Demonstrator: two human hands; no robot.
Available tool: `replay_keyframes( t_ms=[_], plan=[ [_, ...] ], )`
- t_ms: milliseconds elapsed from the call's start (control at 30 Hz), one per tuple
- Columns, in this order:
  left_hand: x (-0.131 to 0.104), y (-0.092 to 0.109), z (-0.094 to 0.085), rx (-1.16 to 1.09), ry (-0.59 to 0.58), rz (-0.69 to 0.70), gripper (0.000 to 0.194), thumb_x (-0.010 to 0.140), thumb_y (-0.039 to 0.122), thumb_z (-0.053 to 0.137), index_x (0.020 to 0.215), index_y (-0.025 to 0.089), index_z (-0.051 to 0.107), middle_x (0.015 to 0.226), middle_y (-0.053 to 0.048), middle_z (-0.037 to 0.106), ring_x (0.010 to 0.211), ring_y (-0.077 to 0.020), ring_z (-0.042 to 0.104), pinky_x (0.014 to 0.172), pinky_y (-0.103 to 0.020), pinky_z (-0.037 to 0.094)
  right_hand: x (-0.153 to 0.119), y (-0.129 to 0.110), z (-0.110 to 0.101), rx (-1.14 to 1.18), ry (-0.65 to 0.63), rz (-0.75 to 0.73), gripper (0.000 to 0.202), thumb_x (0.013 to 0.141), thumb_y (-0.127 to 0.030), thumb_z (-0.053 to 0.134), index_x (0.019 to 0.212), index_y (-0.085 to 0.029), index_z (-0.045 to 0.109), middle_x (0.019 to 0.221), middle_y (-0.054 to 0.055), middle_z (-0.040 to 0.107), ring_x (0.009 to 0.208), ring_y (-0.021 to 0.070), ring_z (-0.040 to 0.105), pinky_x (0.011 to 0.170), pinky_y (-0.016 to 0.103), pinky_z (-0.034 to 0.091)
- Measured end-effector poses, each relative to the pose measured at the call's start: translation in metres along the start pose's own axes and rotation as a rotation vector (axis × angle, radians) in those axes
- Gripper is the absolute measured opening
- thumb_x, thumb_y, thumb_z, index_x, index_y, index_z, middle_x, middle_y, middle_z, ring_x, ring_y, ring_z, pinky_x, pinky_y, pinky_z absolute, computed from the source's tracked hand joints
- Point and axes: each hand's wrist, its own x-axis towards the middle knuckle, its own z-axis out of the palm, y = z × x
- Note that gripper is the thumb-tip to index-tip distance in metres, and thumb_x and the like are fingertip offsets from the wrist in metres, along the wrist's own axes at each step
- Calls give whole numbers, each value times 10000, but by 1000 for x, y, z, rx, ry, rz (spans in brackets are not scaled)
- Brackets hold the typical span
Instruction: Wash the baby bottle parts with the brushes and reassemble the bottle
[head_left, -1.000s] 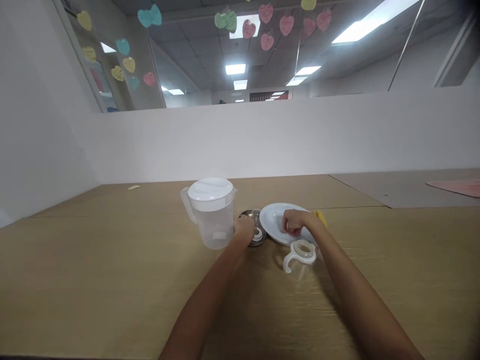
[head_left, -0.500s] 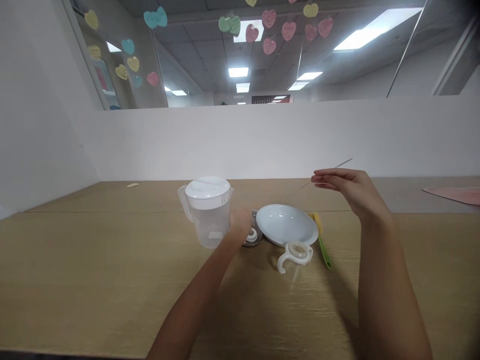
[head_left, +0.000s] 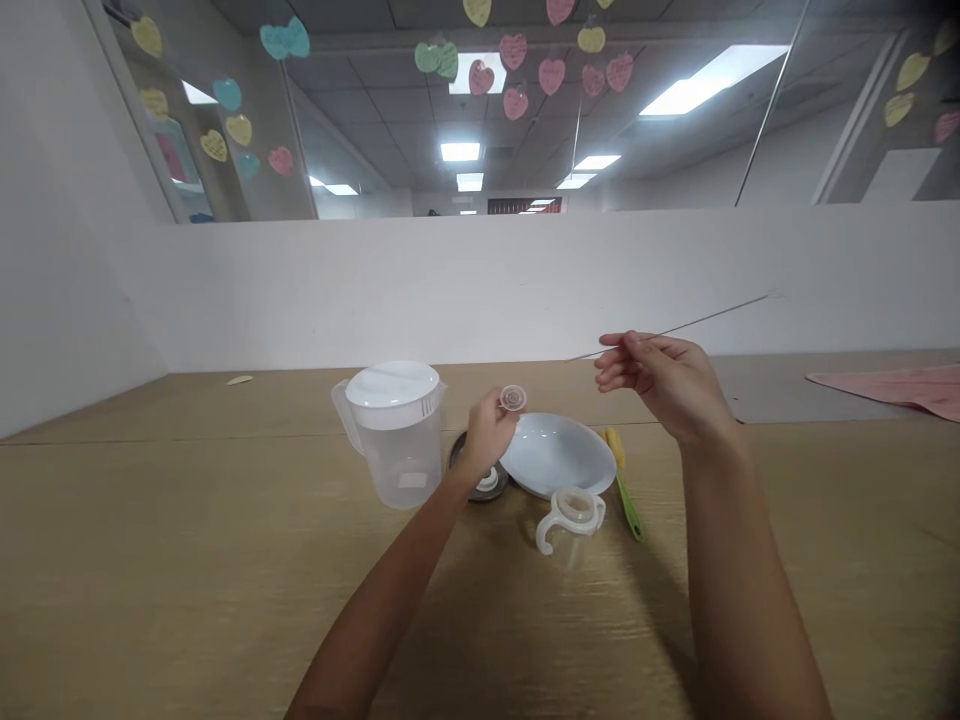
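clearly, hands apart: left hand (head_left: 489, 430) gripping small clear part (head_left: 513, 398), right hand (head_left: 660, 385) pinching thin rod (head_left: 716, 314); bare table (head_left: 225, 560) leftward

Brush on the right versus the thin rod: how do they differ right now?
The brush lies on the table, while the thin rod is held up in the right hand. The brush has a yellow head and green handle; the thin rod looks plain grey and much thinner. Both are long and narrow.

Ceiling panels (head_left: 716, 80) glow brightly (rather glary); soft shadows darken the table (head_left: 225, 560).
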Motion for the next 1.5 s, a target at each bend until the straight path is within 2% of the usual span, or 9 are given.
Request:
replay_keyframes(
  t_ms=[200,400,600,767,867,1167,1267,1367,1500],
  plan=[
    [-7,1,20,-341,-212,32,208,764,265,591,903,118,639,931,-64,677,860,-169,609,780,-260,461,-1,8,25,-194,-174,105,507,798,-621,524,772,-121,605,634,62,647,528,127,614,542,257,540],
    [-11,1,21,-325,-254,12,248,818,278,536,969,116,647,985,-85,673,874,-167,607,799,-273,463,4,22,37,-607,-264,81,376,911,-426,414,724,-138,567,663,59,650,536,116,596,532,209,461],
    [-16,4,21,-313,-304,-97,331,863,395,502,1006,121,622,1064,-106,648,845,-156,640,758,-268,497,0,16,42,-858,-395,67,351,896,-317,399,648,-150,583,561,19,606,495,103,529,528,211,361],
    [-21,10,17,-261,-386,-167,365,858,450,506,994,127,609,1083,-114,638,698,-110,648,632,-220,499,-6,2,45,-837,-193,-71,426,900,-452,355,812,-163,655,533,-12,545,501,112,471,506,220,314],
    [-22,14,16,-265,-432,-175,406,840,494,513,997,131,606,1116,-127,622,660,-109,648,542,-189,469,-9,-5,47,-811,-82,-128,433,922,-419,291,857,-162,633,563,-4,556,503,118,491,534,224,335],
    [-14,14,20,-461,-300,-91,433,783,512,580,886,96,644,930,-122,670,746,-161,653,657,-255,500,1,23,57,-1148,-233,-45,324,907,-239,340,805,-163,638,812,77,685,716,163,598,629,229,342],
    [-14,13,17,-442,-246,-74,390,760,474,624,895,109,660,888,-93,673,753,-152,639,703,-265,493,1,22,49,-1007,-231,-71,314,893,-294,375,847,-166,658,737,47,664,662,151,571,608,228,348],
    [-15,14,16,-446,-276,-52,366,731,425,672,929,117,671,876,-72,664,790,-152,626,731,-267,482,-2,10,40,-802,-139,-106,337,872,-376,402,948,-164,653,623,2,590,566,132,508,556,224,349],
    [-16,12,19,-423,-276,-91,339,701,382,702,898,107,687,772,-53,648,706,-124,594,667,-237,460,-8,-3,40,-786,-133,-91,350,869,-395,392,779,-171,646,591,-6,557,522,114,459,525,231,321]
  ],
)
